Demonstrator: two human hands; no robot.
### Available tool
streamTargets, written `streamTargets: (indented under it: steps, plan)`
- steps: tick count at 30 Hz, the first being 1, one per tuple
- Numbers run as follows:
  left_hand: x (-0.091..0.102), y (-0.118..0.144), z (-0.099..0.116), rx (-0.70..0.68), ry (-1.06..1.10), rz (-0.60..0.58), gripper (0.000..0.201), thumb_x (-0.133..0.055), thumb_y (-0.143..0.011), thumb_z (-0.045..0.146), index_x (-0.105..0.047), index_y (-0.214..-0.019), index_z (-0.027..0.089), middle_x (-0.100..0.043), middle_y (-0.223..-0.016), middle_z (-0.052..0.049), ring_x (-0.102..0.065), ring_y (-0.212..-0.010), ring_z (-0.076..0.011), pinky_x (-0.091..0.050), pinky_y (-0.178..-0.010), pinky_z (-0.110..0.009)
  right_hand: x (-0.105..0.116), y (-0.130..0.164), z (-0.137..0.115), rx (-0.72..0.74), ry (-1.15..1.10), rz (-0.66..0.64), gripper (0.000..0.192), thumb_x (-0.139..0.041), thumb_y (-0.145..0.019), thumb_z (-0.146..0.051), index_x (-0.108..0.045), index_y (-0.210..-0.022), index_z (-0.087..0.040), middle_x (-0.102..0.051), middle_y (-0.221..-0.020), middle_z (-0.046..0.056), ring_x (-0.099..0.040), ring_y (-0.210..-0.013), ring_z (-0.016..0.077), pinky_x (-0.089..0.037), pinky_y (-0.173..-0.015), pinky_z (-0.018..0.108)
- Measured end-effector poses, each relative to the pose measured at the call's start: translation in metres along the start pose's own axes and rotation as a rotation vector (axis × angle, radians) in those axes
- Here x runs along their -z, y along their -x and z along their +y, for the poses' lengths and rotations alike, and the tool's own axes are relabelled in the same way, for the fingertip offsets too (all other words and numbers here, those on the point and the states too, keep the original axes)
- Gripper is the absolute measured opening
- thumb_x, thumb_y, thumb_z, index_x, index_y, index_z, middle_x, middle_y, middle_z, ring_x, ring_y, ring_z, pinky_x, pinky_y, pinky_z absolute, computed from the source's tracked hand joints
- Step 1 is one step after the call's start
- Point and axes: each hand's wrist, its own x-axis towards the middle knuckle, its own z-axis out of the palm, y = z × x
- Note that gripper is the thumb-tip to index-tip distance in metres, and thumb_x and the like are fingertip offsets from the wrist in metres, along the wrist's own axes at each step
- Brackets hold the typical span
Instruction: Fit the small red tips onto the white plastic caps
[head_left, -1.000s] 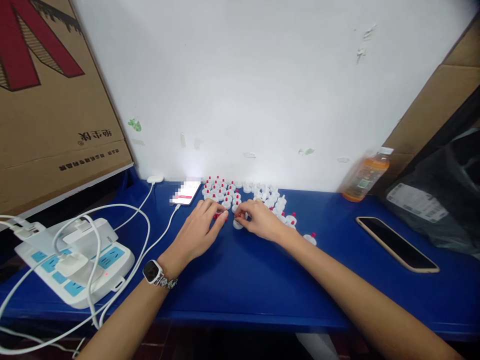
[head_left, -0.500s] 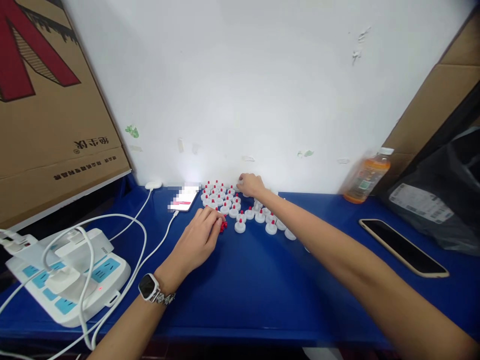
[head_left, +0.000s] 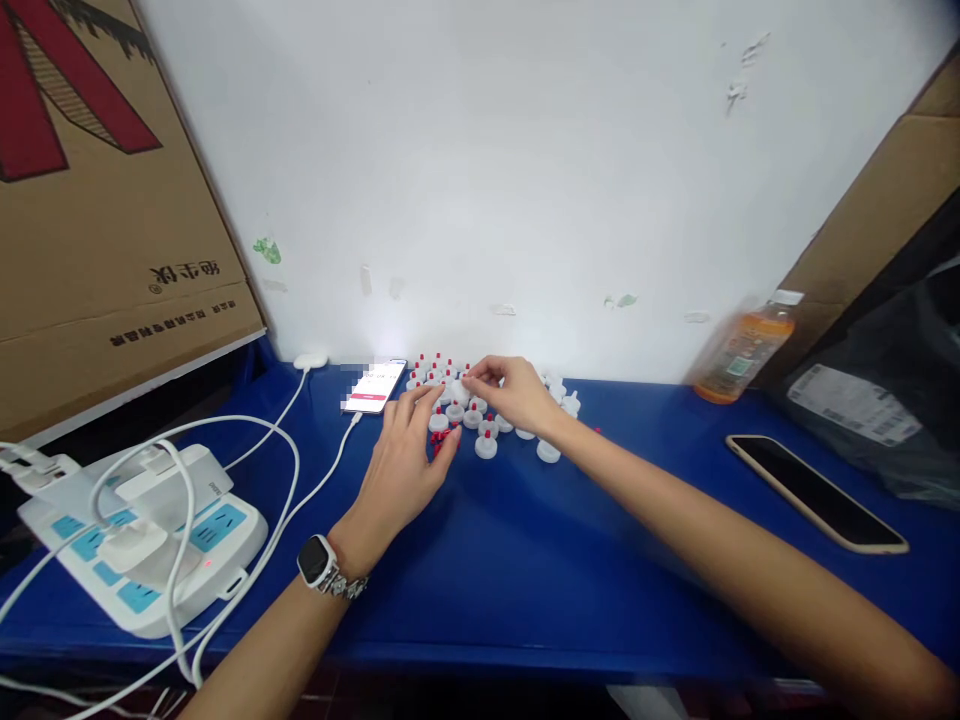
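A: Head view: left hand (head_left: 405, 455) is resting on tiny red plugs (head_left: 442, 436), fingers loosely curled. Right hand (head_left: 510, 393) is pinching a white cap (head_left: 459, 392), having pulled back from the wall-side row half a second ago.

B: Caps location?

A: White caps (head_left: 486, 446) are sitting mid-tabletop (head_left: 525, 560) by the far edge. Carton (head_left: 112, 200) print is unreadable upside down.

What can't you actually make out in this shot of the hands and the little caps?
Head view only:
- Small white plastic caps with red tips: too small to count.
- Left hand hides the small red pieces under its fingertips.
- Right hand: grip unclear.
- White phone: screen blurred.
- Orange drink bottle: label blurred.
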Motion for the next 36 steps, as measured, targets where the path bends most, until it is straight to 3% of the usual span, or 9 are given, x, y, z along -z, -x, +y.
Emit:
streamTargets:
  steps: [3,6,13,21,25,30,33,36]
  plan:
    - [-0.002,0.002,-0.001,-0.021,0.018,-0.106,0.04,-0.046,-0.1,0.037,-0.044,-0.138,0.024,-0.059,-0.128,-0.01,-0.054,-0.114,-0.0278,-0.048,-0.097,-0.045,-0.005,0.028,-0.019,0.047,-0.147,-0.084,0.02,-0.063,-0.087,-0.036,-0.073,-0.084,-0.018,-0.071,-0.073,0.001,-0.056,-0.063,0.0133,-0.042,-0.06,0.026]
    - [-0.001,0.004,-0.007,0.021,0.011,-0.122,0.032,-0.04,-0.102,0.037,-0.047,-0.129,0.021,-0.062,-0.114,-0.01,-0.06,-0.106,-0.027,-0.052,-0.089,-0.042,-0.008,0.031,-0.019,0.052,-0.123,-0.097,0.028,-0.054,-0.093,-0.038,-0.073,-0.087,-0.018,-0.071,-0.075,0.002,-0.057,-0.063,0.0135,-0.041,-0.061,0.026]
    - [0.005,0.003,-0.014,0.222,-0.077,-0.164,0.025,-0.046,-0.097,0.038,-0.048,-0.117,0.022,-0.06,-0.101,-0.007,-0.062,-0.073,-0.0212,-0.051,-0.069,-0.037,-0.017,0.006,0.003,0.29,0.652,-0.297,0.012,-0.065,-0.086,-0.023,-0.076,-0.089,-0.019,-0.073,-0.093,0.009,-0.06,-0.097,0.0252,-0.033,-0.088,0.038]
    - [0.006,0.003,-0.012,0.185,-0.072,-0.189,0.014,-0.046,-0.095,0.032,-0.047,-0.107,0.023,-0.06,-0.102,-0.008,-0.062,-0.094,-0.0271,-0.051,-0.072,-0.038,-0.032,-0.002,-0.001,0.311,0.823,-0.354,0.014,-0.062,-0.084,-0.018,-0.076,-0.087,-0.016,-0.072,-0.098,0.014,-0.058,-0.101,0.0279,-0.031,-0.089,0.04]
    - [0.005,0.005,-0.013,0.158,-0.069,-0.197,0.012,-0.046,-0.096,0.031,-0.048,-0.105,0.023,-0.06,-0.102,-0.007,-0.061,-0.095,-0.0263,-0.049,-0.069,-0.037,-0.027,0.003,-0.002,0.255,0.606,-0.233,0.01,-0.063,-0.082,-0.019,-0.072,-0.078,-0.017,-0.073,-0.088,0.01,-0.061,-0.093,0.0249,-0.036,-0.087,0.039]
    - [0.004,0.006,-0.006,0.066,-0.023,-0.206,0.016,-0.045,-0.097,0.032,-0.049,-0.11,0.022,-0.06,-0.107,-0.007,-0.058,-0.099,-0.0256,-0.049,-0.073,-0.037,-0.016,0.03,-0.001,0.027,-0.095,0.027,0.012,-0.065,-0.08,-0.024,-0.069,-0.089,-0.017,-0.07,-0.079,0.002,-0.06,-0.069,0.0138,-0.043,-0.066,0.027]
    - [0.002,0.007,-0.002,0.006,0.015,-0.207,0.019,-0.046,-0.098,0.032,-0.049,-0.114,0.023,-0.059,-0.106,-0.006,-0.057,-0.1,-0.0249,-0.049,-0.075,-0.037,-0.015,0.052,-0.001,-0.038,-0.38,0.078,0.019,-0.069,-0.081,-0.033,-0.07,-0.092,-0.018,-0.069,-0.077,0.002,-0.06,-0.068,0.0135,-0.044,-0.062,0.026]
    - [-0.001,0.009,-0.001,-0.049,0.09,-0.267,0.018,-0.045,-0.099,0.034,-0.05,-0.112,0.023,-0.058,-0.104,-0.006,-0.057,-0.097,-0.0238,-0.048,-0.078,-0.038,-0.019,0.068,-0.003,-0.119,-0.612,0.093,0.027,-0.076,-0.077,-0.043,-0.068,-0.083,-0.018,-0.069,-0.075,0.002,-0.061,-0.067,0.0144,-0.047,-0.064,0.028]
